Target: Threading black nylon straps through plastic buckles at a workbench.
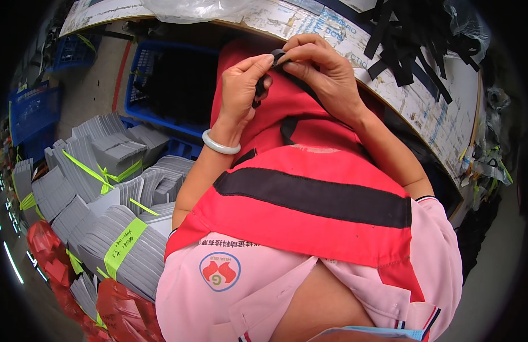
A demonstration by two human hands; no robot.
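While both hands meet just before the table's near edge, the left hand (244,85) pinches a small black piece (260,88) between thumb and curled fingers, its grip narrow and closed on the piece. The right hand (318,68) comes in from the other side, thumb and forefinger pressed together on the upper end of the same black piece, where a thin black strap (301,85) runs down over the red cloth. A pale bangle (220,145) sits on the left wrist. The piece is held in the air above the lap, over a red garment with a broad black band (315,196) that covers the person's front.

Beyond the hands, the table (423,108) has a paper-covered top, and a loose heap of black strips (406,45) lies toward its far right corner. To the left, on the floor, stand a blue crate (135,85) and many stacks of grey flat pieces (121,239) tied with yellow-green bands (122,248). Red bags (124,313) lie at the lower left.
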